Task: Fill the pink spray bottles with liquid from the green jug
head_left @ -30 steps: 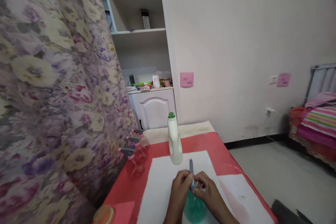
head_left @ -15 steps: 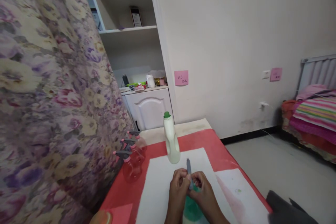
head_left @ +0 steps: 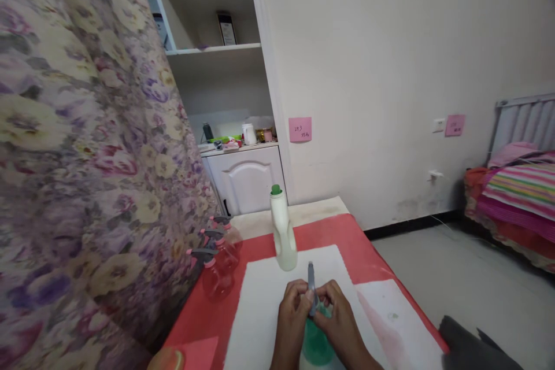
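A clear spray bottle (head_left: 318, 344) with green liquid inside stands on white paper right in front of me. Its grey spray head (head_left: 311, 286) sits at the bottle's neck, pointing away from me. My left hand (head_left: 293, 309) is closed, thumb and fingers pinching the left side of the spray head. From the other side my right hand (head_left: 337, 312) is closed with curled fingers at the same head and neck. The fingers hide the neck joint. Beyond them a pale green jug (head_left: 284, 237) with a green cap stands upright at the paper's far edge.
Several pink spray bottles (head_left: 218, 277) with grey heads line the table's left side. A red cloth (head_left: 255, 295) covers the table, with a stained white sheet (head_left: 394, 318) at right. A round orange-brown object (head_left: 166, 359) is at the lower left. A floral curtain (head_left: 87, 156) hangs close on the left.
Almost nothing differs. Both hands keep their hold at the spray head, with only slight shifts of the fingers.
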The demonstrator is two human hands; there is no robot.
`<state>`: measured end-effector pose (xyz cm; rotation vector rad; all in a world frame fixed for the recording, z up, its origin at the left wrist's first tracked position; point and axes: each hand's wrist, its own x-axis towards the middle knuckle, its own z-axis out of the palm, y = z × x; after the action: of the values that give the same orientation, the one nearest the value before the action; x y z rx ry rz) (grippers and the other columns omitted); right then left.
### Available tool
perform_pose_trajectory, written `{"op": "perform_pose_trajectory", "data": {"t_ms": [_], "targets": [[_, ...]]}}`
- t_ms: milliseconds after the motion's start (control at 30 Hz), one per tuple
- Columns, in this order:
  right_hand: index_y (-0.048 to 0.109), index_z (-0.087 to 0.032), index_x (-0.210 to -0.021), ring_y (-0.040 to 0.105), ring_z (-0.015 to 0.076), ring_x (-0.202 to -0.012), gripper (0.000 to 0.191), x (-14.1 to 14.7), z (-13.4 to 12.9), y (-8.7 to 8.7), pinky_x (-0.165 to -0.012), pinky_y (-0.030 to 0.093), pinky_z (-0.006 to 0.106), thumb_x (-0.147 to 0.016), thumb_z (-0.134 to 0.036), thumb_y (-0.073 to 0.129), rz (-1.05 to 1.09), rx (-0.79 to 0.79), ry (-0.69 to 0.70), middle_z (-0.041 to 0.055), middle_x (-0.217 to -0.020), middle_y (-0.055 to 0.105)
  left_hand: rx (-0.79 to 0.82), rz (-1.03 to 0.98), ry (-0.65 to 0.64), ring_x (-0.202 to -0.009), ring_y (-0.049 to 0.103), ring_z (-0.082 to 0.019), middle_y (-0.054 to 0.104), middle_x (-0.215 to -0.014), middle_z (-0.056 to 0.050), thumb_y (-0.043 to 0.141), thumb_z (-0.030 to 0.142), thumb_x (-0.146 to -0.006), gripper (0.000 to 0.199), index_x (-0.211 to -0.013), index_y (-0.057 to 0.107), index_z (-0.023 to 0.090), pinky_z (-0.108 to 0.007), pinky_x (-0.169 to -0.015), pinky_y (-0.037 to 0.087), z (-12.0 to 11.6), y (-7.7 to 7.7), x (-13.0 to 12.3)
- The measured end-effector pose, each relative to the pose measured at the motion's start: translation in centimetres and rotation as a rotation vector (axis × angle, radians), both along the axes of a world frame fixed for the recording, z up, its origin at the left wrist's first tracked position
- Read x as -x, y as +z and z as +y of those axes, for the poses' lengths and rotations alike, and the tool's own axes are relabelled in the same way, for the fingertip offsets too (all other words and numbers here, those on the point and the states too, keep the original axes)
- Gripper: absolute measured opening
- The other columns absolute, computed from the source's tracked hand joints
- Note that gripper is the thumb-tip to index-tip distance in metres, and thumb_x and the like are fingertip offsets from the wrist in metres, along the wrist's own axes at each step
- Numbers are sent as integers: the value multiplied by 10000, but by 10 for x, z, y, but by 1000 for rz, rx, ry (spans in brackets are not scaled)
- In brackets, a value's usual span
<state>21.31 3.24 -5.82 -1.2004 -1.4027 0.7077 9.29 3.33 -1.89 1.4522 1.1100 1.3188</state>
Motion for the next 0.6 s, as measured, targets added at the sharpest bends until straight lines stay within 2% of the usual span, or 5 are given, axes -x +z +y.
{"op": "perform_pose_trajectory", "data": {"t_ms": [200, 300, 400, 533, 600], "targets": [[658, -220, -893, 523, 187, -773, 142, -3, 1, -3, -715, 423, 287, -756, -220, 624, 63, -33, 156, -12, -810, 511, -14, 29, 18, -893, 591, -251, 599, -913, -65, 610, 464, -787, 278, -784, 637, 188, -338, -785, 480, 3, -6, 0], [620, -212, -771, 513, 187, -749, 24, 1, 2, -6, -698, 413, 289, -758, -232, 620, 53, -29, 51, -16, -768, 492, -32, 43, 55, -925, 596, -270, 604, -919, -74, 621, 464, -768, 278, -758, 644, 188, -366, -818, 482, 5, -9, 0], [571, -210, -711, 503, 190, -727, 85, 4, 1, -6, -682, 412, 294, -726, -235, 651, 29, 1, -56, -19, -745, 483, -40, 53, 71, -943, 599, -276, 618, -928, -78, 630, 455, -763, 264, -758, 651, 192, -371, -822, 490, 5, -9, -1], [630, -216, -945, 541, 200, -812, 224, 1, -3, -3, -748, 436, 297, -723, -192, 648, 49, -16, 78, 3, -861, 546, -41, 62, 51, -940, 603, -264, 621, -939, -75, 611, 448, -784, 261, -759, 662, 193, -361, -832, 489, 2, -6, -2], [639, -220, -935, 549, 197, -829, 181, 0, -2, -3, -757, 435, 294, -760, -190, 605, 64, -45, 124, 8, -872, 556, -43, 56, 54, -937, 604, -263, 618, -936, -72, 609, 446, -785, 260, -741, 659, 194, -357, -831, 489, 1, -5, -2]]}}
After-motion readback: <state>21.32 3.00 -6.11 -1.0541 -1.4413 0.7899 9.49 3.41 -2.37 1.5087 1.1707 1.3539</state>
